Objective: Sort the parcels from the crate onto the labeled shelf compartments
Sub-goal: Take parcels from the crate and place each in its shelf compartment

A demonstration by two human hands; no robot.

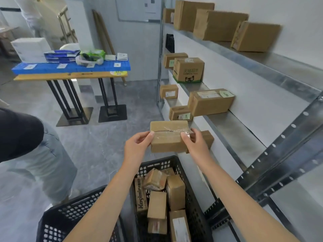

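Above the black crate [191, 189], just short of the metal shelf [232, 124], we hold a brown parcel [167, 142] level in both hands. Our left hand [137, 147] pinches its left end, thumb on the taped top face. Our right hand [195, 145] pinches the right end the same way. The remaining fingers of both hands are hidden behind the cardboard. Clear tape crosses the parcel's top seam, and we cannot make out any writing on it.

A small box [208, 138] on the shelf is half covered by our right hand. The crate is cut off at the bottom edge and holds more parcels [175, 191], some upright and some tilted. A second black crate [73, 212] at lower left is also cut off, and our left forearm crosses in front of it.

The shelf climbs in tiers on the right and carries cardboard boxes, one with green print [188, 69]. Their pale stickers are too small to read, and the topmost boxes are blurred.

On the left stands another person [35, 151] in a dark top and pale jeans, mostly outside the frame. Beyond, a desk [70, 76] on black legs carries a blue board [73, 67], a white box and some packets.
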